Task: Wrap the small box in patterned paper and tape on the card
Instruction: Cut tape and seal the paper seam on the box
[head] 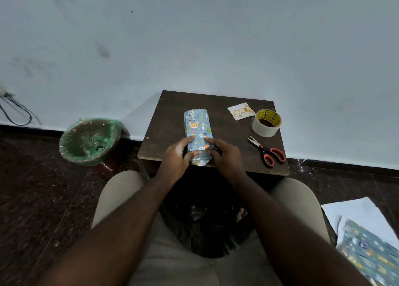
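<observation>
A small box wrapped in blue patterned paper [197,127] lies lengthwise on the dark wooden table [168,117]. My left hand [178,156] grips its near left side, thumb on the folded end flap. My right hand [224,154] holds the near right side, with its index finger resting on top of the paper. A white birthday card [240,111] lies at the table's far right, beside a roll of clear tape [266,122].
Orange-handled scissors [267,152] lie near the table's right front edge. A bin lined with a green bag [90,140] stands on the floor to the left. Spare patterned paper [367,253] lies on the floor at the right. My knees flank the table.
</observation>
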`<state>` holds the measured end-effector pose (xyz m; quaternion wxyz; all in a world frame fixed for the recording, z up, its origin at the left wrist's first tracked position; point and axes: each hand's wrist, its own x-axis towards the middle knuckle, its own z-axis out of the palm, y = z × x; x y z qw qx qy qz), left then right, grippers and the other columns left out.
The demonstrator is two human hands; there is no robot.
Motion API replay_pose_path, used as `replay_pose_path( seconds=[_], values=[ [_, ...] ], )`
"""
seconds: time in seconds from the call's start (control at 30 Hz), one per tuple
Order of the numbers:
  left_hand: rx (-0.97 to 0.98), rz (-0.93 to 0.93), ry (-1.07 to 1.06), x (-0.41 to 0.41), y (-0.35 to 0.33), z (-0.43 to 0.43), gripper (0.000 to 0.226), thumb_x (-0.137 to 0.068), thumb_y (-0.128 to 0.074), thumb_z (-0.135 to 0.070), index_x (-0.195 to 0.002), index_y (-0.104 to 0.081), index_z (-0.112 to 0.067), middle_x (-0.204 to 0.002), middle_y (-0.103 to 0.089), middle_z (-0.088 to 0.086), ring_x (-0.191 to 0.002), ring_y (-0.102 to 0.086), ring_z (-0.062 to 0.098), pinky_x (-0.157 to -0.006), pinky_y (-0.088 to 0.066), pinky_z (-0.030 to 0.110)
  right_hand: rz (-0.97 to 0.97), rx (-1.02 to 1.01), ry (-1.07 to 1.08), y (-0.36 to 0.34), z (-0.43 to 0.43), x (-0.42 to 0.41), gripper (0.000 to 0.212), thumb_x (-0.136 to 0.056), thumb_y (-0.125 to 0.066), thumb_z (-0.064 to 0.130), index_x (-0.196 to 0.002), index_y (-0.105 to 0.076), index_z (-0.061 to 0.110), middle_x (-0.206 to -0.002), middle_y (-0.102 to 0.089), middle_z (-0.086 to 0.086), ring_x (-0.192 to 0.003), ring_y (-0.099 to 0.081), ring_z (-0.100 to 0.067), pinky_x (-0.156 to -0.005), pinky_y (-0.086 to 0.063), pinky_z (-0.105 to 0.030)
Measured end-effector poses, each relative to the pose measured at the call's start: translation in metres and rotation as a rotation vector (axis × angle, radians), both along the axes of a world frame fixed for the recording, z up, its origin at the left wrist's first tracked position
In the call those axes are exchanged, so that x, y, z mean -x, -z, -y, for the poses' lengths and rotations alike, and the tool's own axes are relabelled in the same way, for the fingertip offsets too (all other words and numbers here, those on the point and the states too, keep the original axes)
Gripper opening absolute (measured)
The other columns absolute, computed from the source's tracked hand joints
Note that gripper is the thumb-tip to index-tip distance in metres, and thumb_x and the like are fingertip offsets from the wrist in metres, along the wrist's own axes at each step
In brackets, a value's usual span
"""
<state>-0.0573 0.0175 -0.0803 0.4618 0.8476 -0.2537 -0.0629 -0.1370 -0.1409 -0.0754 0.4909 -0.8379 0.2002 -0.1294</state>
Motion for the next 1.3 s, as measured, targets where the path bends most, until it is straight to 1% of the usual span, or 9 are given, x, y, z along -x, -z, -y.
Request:
replay_pose_path(
  seconds=[0.1,0.3,0.47,0.63,0.87,0.97,1.17,1.23,1.3],
  values=[
    [0.017,0.008,-0.007,-0.004,0.001,0.004,0.048,-0.09,-0.071,-0.011,-0.136,-0.057,-0.007,-0.124,-0.066,0.014,-0.106,-0.063,0.017,-0.085,-0.043,0.01,-0.009,-0.009,0.047,-0.003,-0.001,-0.008,0.036,-0.09,-0.067,0.011,-0.122,-0.071,0.026,-0.114,-0.073,0.001,-0.088,-0.067,-0.006,-0.076,-0.05,-0.013],
    [0.073,-0.107,-0.034,-0.009,-0.006,0.006,0.052,-0.089,-0.074,-0.029,-0.137,-0.057,-0.017,-0.117,-0.065,-0.004,-0.102,-0.064,0.007,-0.077,-0.045,0.003,-0.036,0.048,0.001,-0.009,0.003,-0.014,0.042,-0.088,-0.07,0.011,-0.127,-0.068,0.026,-0.119,-0.072,-0.002,-0.095,-0.069,-0.011,-0.088,-0.057,-0.033],
    [0.074,-0.074,-0.063,-0.011,-0.006,0.007,0.042,-0.094,-0.068,-0.027,-0.132,-0.061,-0.013,-0.114,-0.071,0.009,-0.091,-0.067,0.012,-0.068,-0.046,0.003,-0.064,0.008,-0.118,-0.012,0.01,-0.012,0.05,-0.083,-0.08,0.029,-0.13,-0.064,0.027,-0.122,-0.069,0.0,-0.098,-0.069,-0.006,-0.089,-0.058,-0.031],
    [0.005,-0.035,-0.035,-0.014,-0.005,0.006,0.043,-0.093,-0.069,-0.029,-0.132,-0.06,-0.014,-0.116,-0.07,0.011,-0.097,-0.068,0.019,-0.079,-0.054,0.025,-0.034,-0.018,0.01,-0.01,0.003,-0.019,0.034,-0.086,-0.076,0.024,-0.12,-0.071,0.024,-0.115,-0.072,-0.002,-0.092,-0.069,-0.01,-0.086,-0.057,-0.034],
    [0.062,-0.068,-0.05,-0.013,-0.007,0.01,0.044,-0.089,-0.073,-0.032,-0.127,-0.057,-0.017,-0.124,-0.065,0.003,-0.111,-0.063,0.015,-0.092,-0.054,0.035,-0.044,-0.018,-0.036,-0.021,0.005,-0.018,0.026,-0.087,-0.074,0.032,-0.11,-0.072,0.021,-0.102,-0.073,0.002,-0.086,-0.07,-0.008,-0.081,-0.058,-0.035],
    [0.081,-0.106,-0.068,-0.009,-0.005,0.011,0.049,-0.09,-0.072,-0.029,-0.133,-0.053,-0.016,-0.123,-0.066,0.004,-0.11,-0.064,0.014,-0.094,-0.054,0.037,-0.041,0.133,-0.012,-0.032,0.011,-0.04,0.022,-0.092,-0.068,0.031,-0.105,-0.073,0.013,-0.101,-0.073,-0.003,-0.092,-0.067,-0.016,-0.085,-0.054,-0.037],
    [0.082,-0.122,-0.047,-0.009,-0.002,0.005,0.062,-0.084,-0.078,-0.034,-0.138,-0.052,-0.02,-0.128,-0.065,0.001,-0.117,-0.061,0.013,-0.1,-0.051,0.04,-0.238,0.49,-0.328,-0.067,0.036,-0.115,0.067,-0.096,-0.062,0.038,-0.151,-0.035,0.011,-0.155,-0.04,-0.01,-0.143,-0.035,-0.026,-0.117,-0.03,-0.042],
    [0.097,-0.136,-0.045,-0.009,0.003,0.005,0.067,-0.08,-0.077,-0.041,-0.139,-0.051,-0.023,-0.128,-0.064,-0.002,-0.117,-0.062,0.012,-0.1,-0.052,0.042,-0.366,0.567,-0.454,-0.075,0.04,-0.137,0.07,-0.096,-0.061,0.042,-0.152,-0.034,0.01,-0.156,-0.039,-0.011,-0.143,-0.037,-0.027,-0.115,-0.032,-0.038],
    [0.106,-0.124,-0.048,-0.008,0.006,0.007,0.067,-0.08,-0.077,-0.04,-0.14,-0.05,-0.023,-0.13,-0.063,-0.003,-0.118,-0.061,0.012,-0.1,-0.051,0.042,-0.486,0.624,-0.537,-0.08,0.042,-0.156,0.063,-0.093,-0.064,0.046,-0.139,-0.05,0.006,-0.14,-0.055,-0.012,-0.128,-0.051,-0.029,-0.1,-0.041,-0.033]
  ],
)
